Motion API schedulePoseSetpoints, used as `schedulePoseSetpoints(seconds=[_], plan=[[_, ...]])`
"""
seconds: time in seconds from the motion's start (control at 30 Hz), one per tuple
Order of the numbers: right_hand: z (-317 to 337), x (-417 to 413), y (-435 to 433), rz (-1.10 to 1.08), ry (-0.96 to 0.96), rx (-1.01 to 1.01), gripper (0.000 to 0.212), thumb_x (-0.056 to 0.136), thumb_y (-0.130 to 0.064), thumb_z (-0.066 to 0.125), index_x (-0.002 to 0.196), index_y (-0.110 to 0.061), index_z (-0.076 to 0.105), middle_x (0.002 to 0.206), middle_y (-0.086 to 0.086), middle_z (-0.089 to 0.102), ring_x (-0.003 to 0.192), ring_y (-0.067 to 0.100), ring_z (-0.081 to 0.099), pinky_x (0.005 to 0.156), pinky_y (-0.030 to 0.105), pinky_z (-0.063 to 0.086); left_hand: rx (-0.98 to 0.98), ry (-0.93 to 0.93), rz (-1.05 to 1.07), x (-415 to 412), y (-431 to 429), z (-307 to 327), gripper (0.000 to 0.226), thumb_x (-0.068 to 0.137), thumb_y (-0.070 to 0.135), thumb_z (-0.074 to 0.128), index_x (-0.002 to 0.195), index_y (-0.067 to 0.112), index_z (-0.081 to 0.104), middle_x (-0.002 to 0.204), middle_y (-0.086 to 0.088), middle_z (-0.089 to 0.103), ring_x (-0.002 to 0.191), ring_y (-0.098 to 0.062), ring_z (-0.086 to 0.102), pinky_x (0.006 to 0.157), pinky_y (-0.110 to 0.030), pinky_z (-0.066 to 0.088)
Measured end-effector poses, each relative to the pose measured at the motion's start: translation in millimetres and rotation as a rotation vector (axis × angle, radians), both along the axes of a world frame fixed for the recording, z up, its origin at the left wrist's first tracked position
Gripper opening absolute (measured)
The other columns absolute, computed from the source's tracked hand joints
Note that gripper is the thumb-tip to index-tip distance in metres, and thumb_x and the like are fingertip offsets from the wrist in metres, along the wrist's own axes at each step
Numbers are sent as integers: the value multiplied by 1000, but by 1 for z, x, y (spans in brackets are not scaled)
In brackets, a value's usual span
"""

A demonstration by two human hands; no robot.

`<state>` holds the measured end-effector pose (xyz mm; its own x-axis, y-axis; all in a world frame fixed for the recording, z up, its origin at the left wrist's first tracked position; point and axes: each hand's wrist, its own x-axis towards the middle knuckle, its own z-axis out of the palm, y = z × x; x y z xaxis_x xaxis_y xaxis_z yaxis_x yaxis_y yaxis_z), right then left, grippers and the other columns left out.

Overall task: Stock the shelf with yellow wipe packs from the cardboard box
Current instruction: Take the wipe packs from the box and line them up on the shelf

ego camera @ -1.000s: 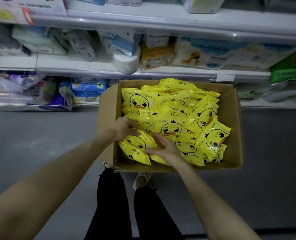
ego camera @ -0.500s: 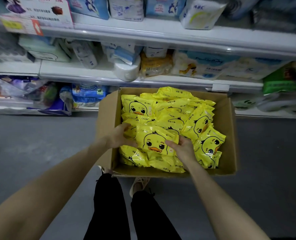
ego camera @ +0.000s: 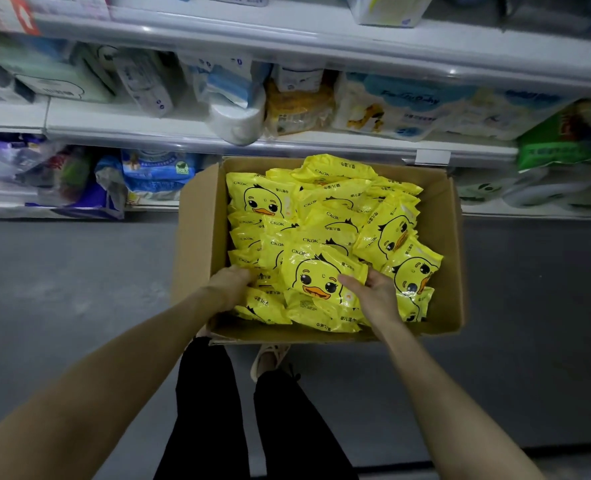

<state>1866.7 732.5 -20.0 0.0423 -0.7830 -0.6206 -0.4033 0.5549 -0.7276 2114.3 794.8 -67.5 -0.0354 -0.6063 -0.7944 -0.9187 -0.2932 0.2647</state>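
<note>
An open cardboard box stands on the floor in front of the shelves, filled with several yellow wipe packs printed with a duck face. One yellow wipe pack lies face up on top of the pile near the front. My right hand grips its right edge, thumb laid across the front. My left hand is at the pack's left side, with its fingertips hidden among the packs. A yellowish pack sits on the middle shelf above the box.
White store shelves run across the top, holding tissue rolls, blue and white baby wipe packs and green packs. The lowest shelf holds blue bags. Grey floor lies on both sides. My legs and a shoe are below the box.
Both hands dug into the front of the box and brought one duck pack up onto the pile; my right hand has shifted to its right edge. The view moved closer to the box.
</note>
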Motion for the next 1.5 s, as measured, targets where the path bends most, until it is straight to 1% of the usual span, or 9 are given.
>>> schedulePoseSetpoints(seconds=[0.23,0.4,0.57,0.67,0.83,0.97,1.1,1.3,1.5], plan=[[35,12,-21,-27,-43,-87,19,81,-14,72,97,-5,67,89,4,69,82,16,62,72,23,47,-163,212,180,34,-15,57,40,79,25,74,118,22,64,127,-5,57,113,-23,52,96,-38,45],[85,36,-48,47,-62,-195,28,79,-20,75,86,4,63,77,9,62,70,12,57,68,24,43,-392,253,196,55,-42,153,25,79,26,73,96,7,71,83,1,58,79,-16,51,62,-9,35],[168,69,-89,100,-191,-334,26,80,-16,73,102,-5,68,85,-3,69,68,1,64,65,13,50,-593,237,282,85,-52,251,12,75,22,78,79,13,71,53,12,49,50,1,46,51,-16,31],[222,91,-111,139,-240,-439,17,80,-12,73,97,-11,69,89,3,70,71,9,64,65,18,50,-720,237,303,104,-55,309,11,74,21,78,71,15,69,60,1,53,52,-2,43,54,-20,30],[304,129,-142,194,-326,-616,22,81,-6,71,102,-2,68,86,4,67,55,-7,60,56,12,50,-922,212,357,131,-60,394,13,73,24,80,69,18,69,66,-2,56,57,-5,40,58,-24,31],[364,158,-159,225,-397,-710,17,79,-8,73,96,-8,70,83,1,69,66,6,62,68,26,52,-1011,237,371,148,-65,449,13,76,18,77,69,11,68,43,12,46,42,-1,37,44,-13,27],[416,193,-179,248,-442,-780,12,79,-13,73,88,-19,68,82,-5,69,75,11,63,68,22,52,-1120,237,365,176,-82,490,17,74,20,78,64,18,65,51,11,52,48,1,41,49,-16,29],[453,249,-215,259,-431,-841,19,81,-19,72,98,-12,69,86,-3,68,74,6,60,60,15,44,-1170,183,339,226,-128,521,25,74,26,77,80,3,71,68,-12,59,62,-15,46,61,-29,34],[462,304,-267,231,-352,-866,10,82,-12,71,89,-5,68,71,-4,62,66,13,55,52,13,40,-1189,116,305,268,-191,540,18,76,28,76,82,13,71,67,4,53,62,-8,43,59,-23,32]])
